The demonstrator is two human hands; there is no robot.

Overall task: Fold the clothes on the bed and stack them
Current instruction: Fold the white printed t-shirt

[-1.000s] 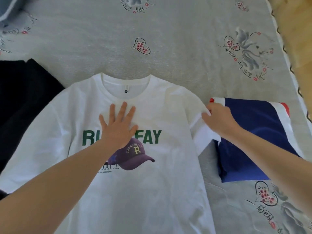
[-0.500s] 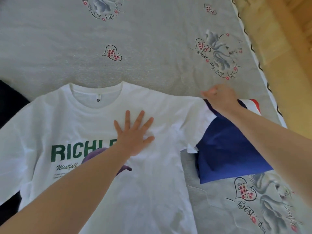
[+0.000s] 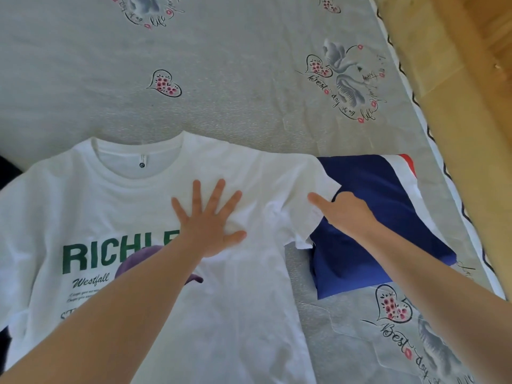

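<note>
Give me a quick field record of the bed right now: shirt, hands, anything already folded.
white T-shirt: spread flat, print up, unfolded
left hand: flat, fingers spread, pressing on the shirt's chest
right hand: on the shirt's right sleeve; grip unclear
folded blue garment: beside the shirt, partly under that sleeve
dark garment: at left edge
bed sheet: grey, printed

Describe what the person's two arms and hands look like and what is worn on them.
Both forearms are bare as far as the view shows: no sleeve, cuff or glove is in sight. The left hand and the right hand carry no visible ring, watch, bracelet or strap. The fingers are uncovered, with short nails and no obvious polish. No marks or tattoos show on either arm.
</note>
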